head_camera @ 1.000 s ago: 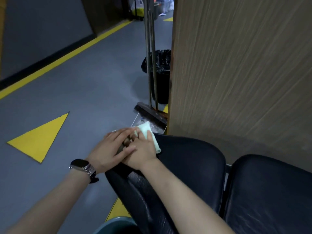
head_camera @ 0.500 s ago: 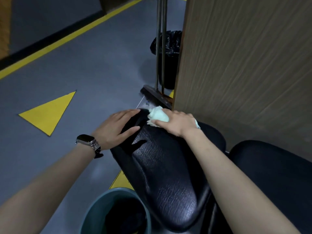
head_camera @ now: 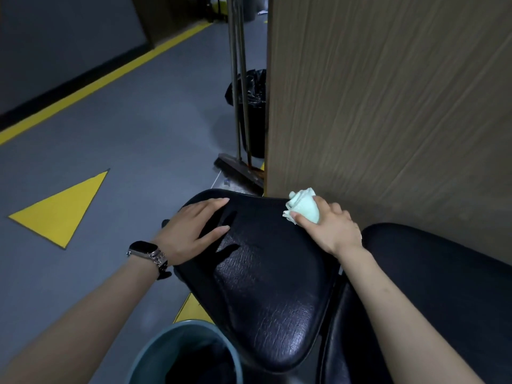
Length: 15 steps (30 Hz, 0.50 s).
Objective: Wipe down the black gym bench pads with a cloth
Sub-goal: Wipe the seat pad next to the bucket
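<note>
— While her left hand (head_camera: 191,231) lies flat, fingers spread, on the black pad (head_camera: 266,273), where's the cloth (head_camera: 303,207)?
— Bunched in her right hand (head_camera: 329,228), fingers curled round it, at the pad's far corner. She should press evenly, overlapping strokes.

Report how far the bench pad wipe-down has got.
Done: nothing can be confirmed; the near pad shows sheen, but no clear wipe marks. In hand: the right hand grips the pale green cloth at that pad's far right corner, while the left hand lies flat on its left edge. Left: the second pad to the right has no cloth on it.
</note>
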Each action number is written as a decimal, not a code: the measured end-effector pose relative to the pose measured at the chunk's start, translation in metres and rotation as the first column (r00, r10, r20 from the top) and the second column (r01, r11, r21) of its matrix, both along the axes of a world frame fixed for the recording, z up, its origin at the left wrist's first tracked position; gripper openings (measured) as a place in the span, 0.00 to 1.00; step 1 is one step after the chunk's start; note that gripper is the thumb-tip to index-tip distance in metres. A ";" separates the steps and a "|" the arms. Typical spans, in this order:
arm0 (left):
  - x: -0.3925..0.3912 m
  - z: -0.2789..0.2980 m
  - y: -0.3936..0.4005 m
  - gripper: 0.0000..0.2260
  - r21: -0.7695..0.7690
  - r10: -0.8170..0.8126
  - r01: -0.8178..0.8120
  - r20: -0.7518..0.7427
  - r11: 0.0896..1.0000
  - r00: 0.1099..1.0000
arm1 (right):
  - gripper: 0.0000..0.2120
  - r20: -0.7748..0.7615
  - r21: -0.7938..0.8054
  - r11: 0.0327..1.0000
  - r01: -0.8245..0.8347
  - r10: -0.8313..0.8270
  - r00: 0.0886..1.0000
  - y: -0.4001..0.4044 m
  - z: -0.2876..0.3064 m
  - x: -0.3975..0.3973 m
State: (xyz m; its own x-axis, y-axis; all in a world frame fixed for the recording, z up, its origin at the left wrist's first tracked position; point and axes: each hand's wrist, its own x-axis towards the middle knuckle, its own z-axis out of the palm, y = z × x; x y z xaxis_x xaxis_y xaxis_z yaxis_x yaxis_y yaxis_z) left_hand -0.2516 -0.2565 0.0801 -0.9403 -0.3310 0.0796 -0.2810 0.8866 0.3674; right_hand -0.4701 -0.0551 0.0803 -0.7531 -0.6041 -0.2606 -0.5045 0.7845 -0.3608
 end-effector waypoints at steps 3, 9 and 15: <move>-0.003 -0.001 0.005 0.30 -0.003 -0.022 0.022 0.008 1.000 1.000 | 0.38 -0.012 -0.009 1.000 -0.003 0.003 1.000 0.009 -0.001 0.008; -0.003 -0.003 0.012 0.33 0.004 -0.029 0.029 0.010 1.000 1.000 | 0.33 -0.021 -0.046 0.999 -0.024 0.023 1.000 0.021 -0.005 0.033; 0.000 -0.003 0.017 0.35 0.010 -0.041 0.041 0.001 0.999 0.999 | 0.33 -0.082 -0.067 0.997 -0.034 0.028 0.996 0.032 -0.011 0.061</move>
